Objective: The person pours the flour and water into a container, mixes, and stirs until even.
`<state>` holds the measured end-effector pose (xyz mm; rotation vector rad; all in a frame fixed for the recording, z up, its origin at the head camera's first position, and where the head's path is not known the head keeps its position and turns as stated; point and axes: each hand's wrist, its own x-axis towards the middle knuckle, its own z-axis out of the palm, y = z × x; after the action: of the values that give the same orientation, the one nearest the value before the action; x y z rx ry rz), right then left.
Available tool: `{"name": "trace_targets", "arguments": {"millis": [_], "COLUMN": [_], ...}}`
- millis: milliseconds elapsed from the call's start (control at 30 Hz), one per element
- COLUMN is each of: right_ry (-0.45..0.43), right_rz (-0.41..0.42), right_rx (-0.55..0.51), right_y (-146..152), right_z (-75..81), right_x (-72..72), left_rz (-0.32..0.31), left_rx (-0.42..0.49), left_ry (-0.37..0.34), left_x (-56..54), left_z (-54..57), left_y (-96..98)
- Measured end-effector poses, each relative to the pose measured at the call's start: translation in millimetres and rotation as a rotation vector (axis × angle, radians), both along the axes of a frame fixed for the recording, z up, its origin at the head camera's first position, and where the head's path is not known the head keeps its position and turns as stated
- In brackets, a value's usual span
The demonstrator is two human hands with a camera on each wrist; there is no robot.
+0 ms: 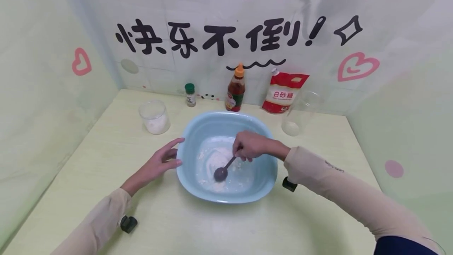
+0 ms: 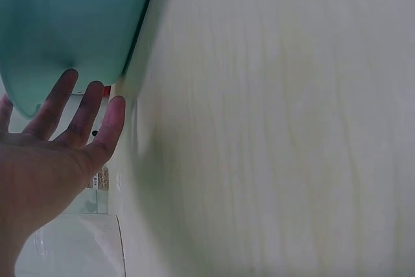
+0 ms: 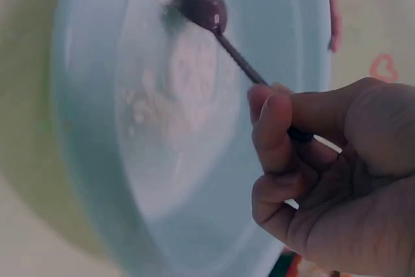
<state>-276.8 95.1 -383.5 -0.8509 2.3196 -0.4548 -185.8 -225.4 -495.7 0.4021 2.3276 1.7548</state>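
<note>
A light blue plastic basin (image 1: 226, 199) stands on the table with loose white powder (image 1: 215, 161) spread over its bottom. Above it, my right hand (image 1: 250, 145) pinches the thin handle of a dark brown spoon (image 1: 221, 174) between thumb and fingers. The spoon's round bowl is down in the powder, as the right wrist view also shows. At the basin's left side is my left hand (image 1: 161, 163), its fingers spread and fairly straight, fingertips against the outer wall near the rim. In the left wrist view the palm (image 2: 39, 173) faces the basin and holds nothing.
Behind the basin stand a green-capped shaker (image 1: 190, 95), a sauce bottle (image 1: 235, 91) with an orange cap and a red-and-white sugar pouch (image 1: 281, 93). A clear cup (image 1: 155, 119) with white powder is at left, a clear container (image 1: 297, 117) at right. Printed sheets enclose the table.
</note>
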Motion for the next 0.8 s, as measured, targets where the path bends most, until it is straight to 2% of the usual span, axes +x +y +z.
{"name": "trace_targets", "arguments": {"millis": [167,300,500,800], "right_ry": [0.111,0.138,0.132,0.086], "right_rz": [-0.167,-0.216,-0.167,-0.061], "right_rx": [0.029,-0.034,-0.116,-0.095], "right_y": [17.5,17.6,5.7,12.5], "right_z": [7.4,4.2,-3.2,-7.1], "right_x": [-13.8,-18.8,-13.0,-4.7], "left_rz": [0.006,0.005,0.011,0.009], "left_rx": [-0.005,0.006,0.006,-0.004], "left_ry": [0.002,0.004,0.003,0.017], "left_x": [-0.7,-0.8,-0.7,0.7], "left_z": [0.2,0.5,0.7,-0.5], "left_y": [-0.9,-0.3,1.2,1.0]}}
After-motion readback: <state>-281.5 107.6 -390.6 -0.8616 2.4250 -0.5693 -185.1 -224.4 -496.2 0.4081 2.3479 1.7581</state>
